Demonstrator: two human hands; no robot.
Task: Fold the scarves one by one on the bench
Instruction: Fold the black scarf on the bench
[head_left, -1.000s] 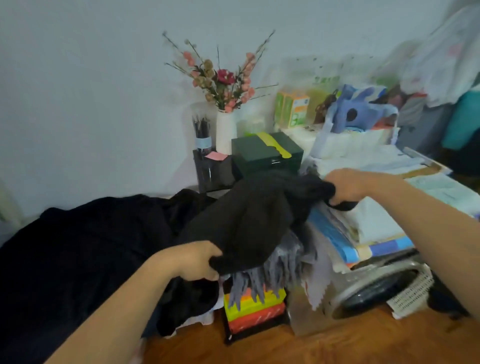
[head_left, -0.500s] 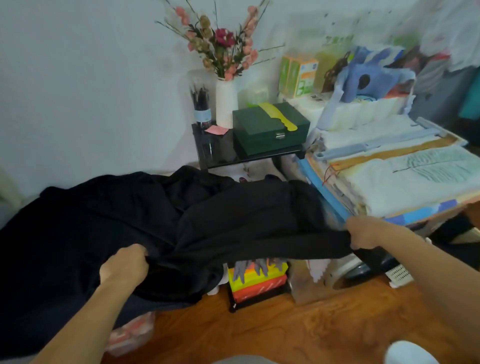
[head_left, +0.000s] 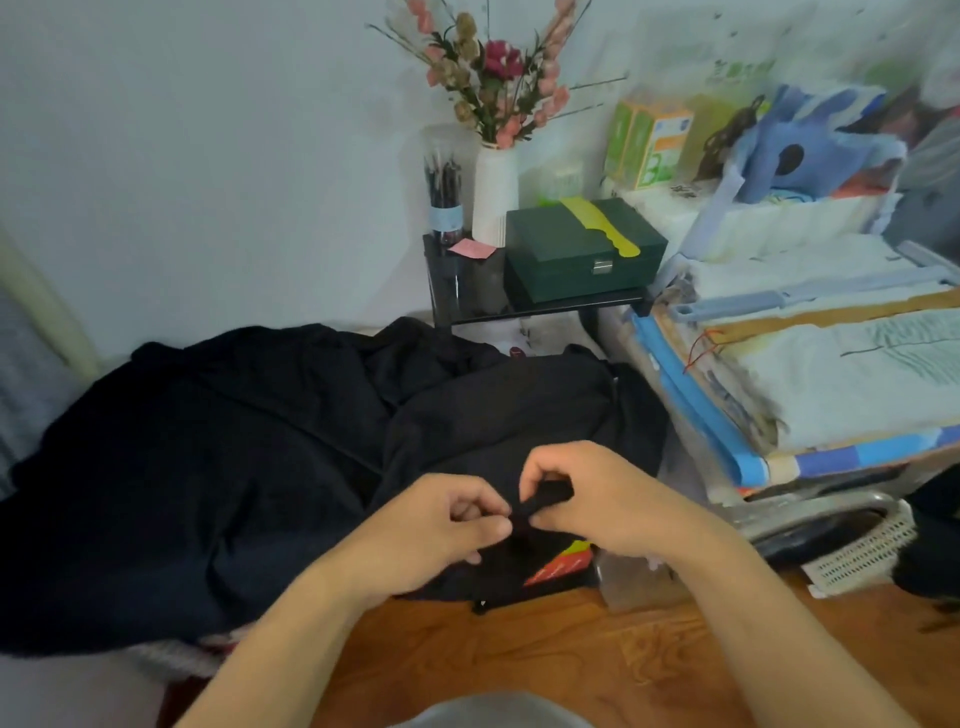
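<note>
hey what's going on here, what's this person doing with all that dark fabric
A person is folding a black scarf spread over a pile of dark cloth. The left hand and right hand meet in the middle, each with a pinching grip on the scarf's near edge. A green box and a vase of flowers sit on a small stand behind.

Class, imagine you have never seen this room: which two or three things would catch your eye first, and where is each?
First, the two hands, left and right, meet low in the centre, both pinching an edge of the black scarf. That dark cloth spreads over the whole left and middle of the view. Behind it, against the pale wall, a white vase of pink flowers stands beside a dark green box.
</note>
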